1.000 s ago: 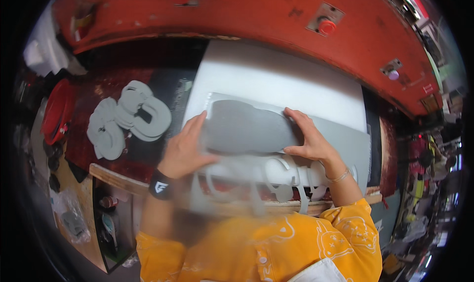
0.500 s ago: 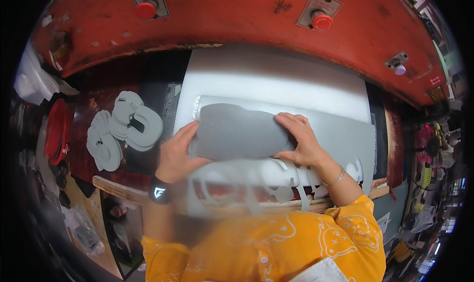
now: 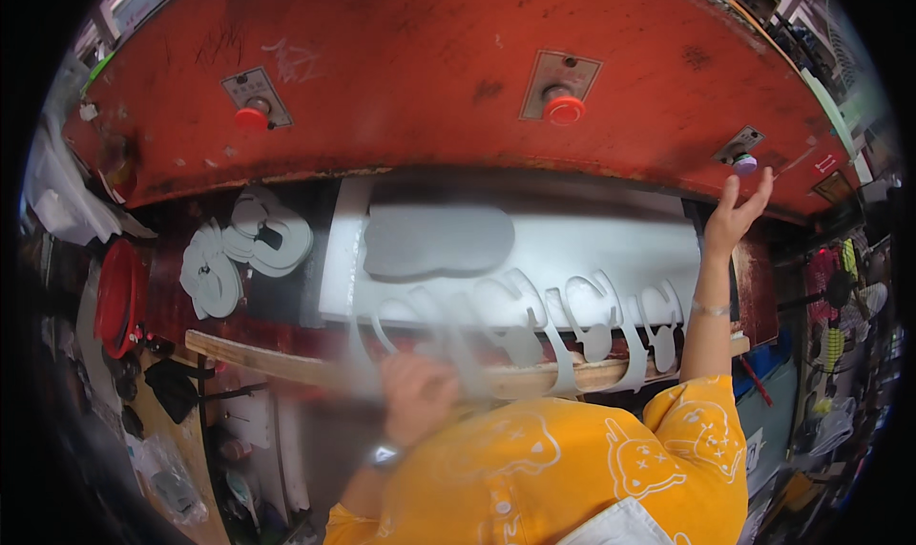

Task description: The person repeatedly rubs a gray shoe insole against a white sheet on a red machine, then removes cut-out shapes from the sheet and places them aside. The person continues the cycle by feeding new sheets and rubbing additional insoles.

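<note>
My right hand (image 3: 735,220) is raised at the far right with its fingers apart. Its fingertips are by a small purple button (image 3: 744,164) on the red machine front (image 3: 401,96); I cannot tell whether they touch. Smeared by motion, my left hand (image 3: 416,397) is low beside the wooden front rail (image 3: 286,359); its fingers are too blurred to read. A grey, rounded, lobed plate (image 3: 439,241) lies on the white board (image 3: 611,230). In front of it, a thin grey sheet with curved cut-outs (image 3: 553,340) droops over the rail in strips.
Stacked grey curved pieces (image 3: 272,235) lie on the dark red table at the left. Two red mushroom buttons (image 3: 565,109) stick out of the machine front, which overhangs the board. A red round object (image 3: 119,297) stands at the far left, near clear plastic bags.
Both hands have let go of the grey plate. My right hand has gone up and right to the purple button, my left down toward my body. The view has tilted upward.
</note>
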The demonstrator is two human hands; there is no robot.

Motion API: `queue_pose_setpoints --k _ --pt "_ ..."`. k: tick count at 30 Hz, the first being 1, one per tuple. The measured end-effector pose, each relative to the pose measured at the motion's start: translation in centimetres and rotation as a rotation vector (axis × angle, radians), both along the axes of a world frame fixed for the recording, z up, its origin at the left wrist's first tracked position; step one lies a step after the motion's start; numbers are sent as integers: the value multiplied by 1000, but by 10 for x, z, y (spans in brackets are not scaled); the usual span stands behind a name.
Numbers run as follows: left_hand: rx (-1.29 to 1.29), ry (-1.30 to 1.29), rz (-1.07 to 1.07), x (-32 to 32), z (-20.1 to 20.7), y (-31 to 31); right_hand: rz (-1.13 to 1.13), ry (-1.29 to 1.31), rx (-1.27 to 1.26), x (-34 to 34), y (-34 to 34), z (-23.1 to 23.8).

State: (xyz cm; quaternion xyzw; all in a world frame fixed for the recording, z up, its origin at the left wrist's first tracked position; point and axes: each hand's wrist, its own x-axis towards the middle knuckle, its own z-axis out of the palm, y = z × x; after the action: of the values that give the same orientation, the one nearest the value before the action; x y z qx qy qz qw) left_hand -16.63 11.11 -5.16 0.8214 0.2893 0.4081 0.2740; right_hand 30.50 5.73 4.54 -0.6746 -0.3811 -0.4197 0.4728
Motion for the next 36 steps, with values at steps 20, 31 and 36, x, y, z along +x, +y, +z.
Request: queue_pose_setpoints --k 20,31,36 --pt "103 379 198 78 -5 95 76 764 -640 46 -110 -84" --pt "43 386 213 76 -3 91 125 511 -750 18 -143 -89" --pt "106 323 212 69 -17 80 82 839 -1015 13 -136 -62"
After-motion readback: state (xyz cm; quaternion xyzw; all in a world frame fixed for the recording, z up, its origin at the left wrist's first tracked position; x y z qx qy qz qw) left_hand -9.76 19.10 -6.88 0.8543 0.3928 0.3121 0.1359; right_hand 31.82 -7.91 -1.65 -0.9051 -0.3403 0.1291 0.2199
